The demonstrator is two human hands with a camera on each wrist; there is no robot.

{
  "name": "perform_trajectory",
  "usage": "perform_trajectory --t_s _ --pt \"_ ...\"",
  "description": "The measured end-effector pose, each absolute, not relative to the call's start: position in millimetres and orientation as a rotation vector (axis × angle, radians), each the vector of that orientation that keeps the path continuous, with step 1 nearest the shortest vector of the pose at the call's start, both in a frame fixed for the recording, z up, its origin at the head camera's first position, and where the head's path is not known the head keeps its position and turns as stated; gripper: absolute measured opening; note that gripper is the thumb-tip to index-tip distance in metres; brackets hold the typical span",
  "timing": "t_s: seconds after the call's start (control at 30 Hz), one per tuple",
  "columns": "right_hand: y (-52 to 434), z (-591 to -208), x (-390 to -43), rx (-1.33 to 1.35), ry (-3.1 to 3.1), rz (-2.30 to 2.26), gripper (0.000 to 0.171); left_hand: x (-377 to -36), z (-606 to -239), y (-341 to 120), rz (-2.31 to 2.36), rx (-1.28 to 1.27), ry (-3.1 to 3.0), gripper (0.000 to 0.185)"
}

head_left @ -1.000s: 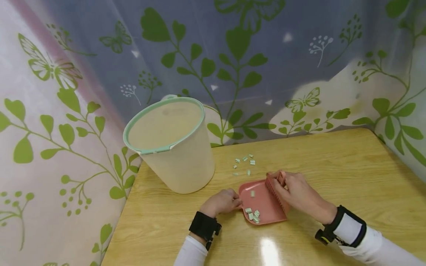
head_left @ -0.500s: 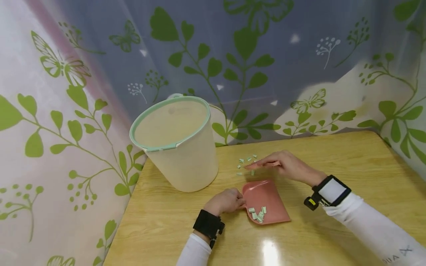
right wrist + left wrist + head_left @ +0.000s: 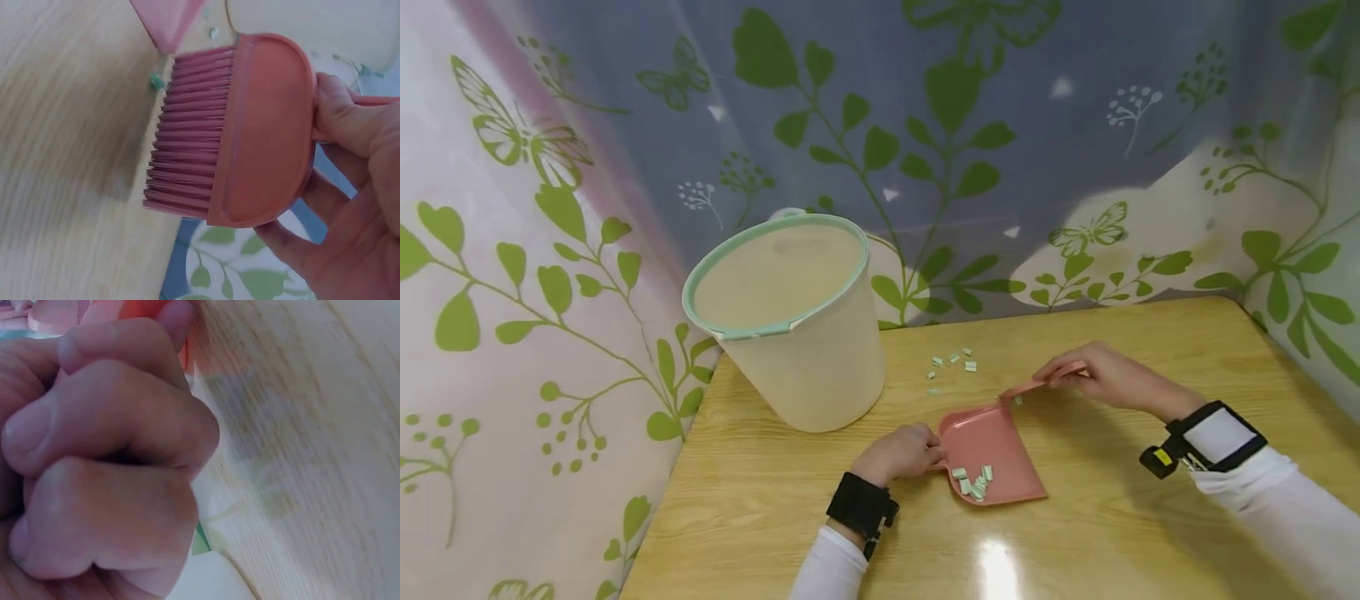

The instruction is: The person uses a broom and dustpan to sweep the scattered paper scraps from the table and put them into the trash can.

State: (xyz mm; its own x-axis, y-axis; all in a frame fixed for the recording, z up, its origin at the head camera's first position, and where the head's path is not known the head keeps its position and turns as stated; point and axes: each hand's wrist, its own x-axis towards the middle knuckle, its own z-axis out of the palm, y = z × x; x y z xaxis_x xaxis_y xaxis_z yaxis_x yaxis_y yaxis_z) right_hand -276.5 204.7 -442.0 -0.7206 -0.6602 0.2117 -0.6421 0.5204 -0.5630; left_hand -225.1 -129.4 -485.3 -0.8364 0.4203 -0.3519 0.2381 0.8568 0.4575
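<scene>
"What do the hands hold?"
"The left hand (image 3: 898, 454) grips the dustpan (image 3: 1003, 450) — on the table (image 3: 745, 508), with pale pieces (image 3: 976, 488) inside. The right hand (image 3: 1105, 381) pinches the brush (image 3: 272, 134) near it."
"And behind?"
"Loose pieces (image 3: 971, 367) — left of them, a bucket (image 3: 820, 375)."

Home-like corner, exact kind of room uncertain. Curtain-like leaf-and-butterfly fabric (image 3: 970, 242) stands round wood-grain desk (image 3: 1097, 517) at back and both sides. Household cleaning gear supports domestic look: pale mint-rimmed bucket (image 3: 820, 367) standing on desk, pink dustpan (image 3: 1000, 454), pink brush (image 3: 269, 131).
</scene>
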Motion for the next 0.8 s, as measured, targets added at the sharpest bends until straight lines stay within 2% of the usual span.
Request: perform_trajectory --t_s 0.3,0.5,0.63,0.73,0.8 --pt "199.8 -452.3 -273.6 -1.095 2.845 -0.961 0.019 -226.0 -488.0 -130.0 0.660 0.488 2.523 0.032" --pt "196.7 -440.6 -263.8 -0.977 2.860 -0.933 0.021 -227.5 -488.1 -130.3 0.655 0.502 2.532 0.029" --pt "191.7 -444.3 -264.0 -1.020 2.991 -0.841 0.020 -228.6 -488.9 -132.2 0.653 0.501 2.549 0.027" --pt "183.9 -454.7 -258.6 -1.089 3.058 -0.819 0.008 -229.2 -489.3 -132.7 0.661 0.512 2.541 0.030" --pt "176.5 -459.2 -250.2 -1.096 3.041 -0.875 0.010 -229.4 -489.6 -132.9 0.668 0.517 2.538 0.030"
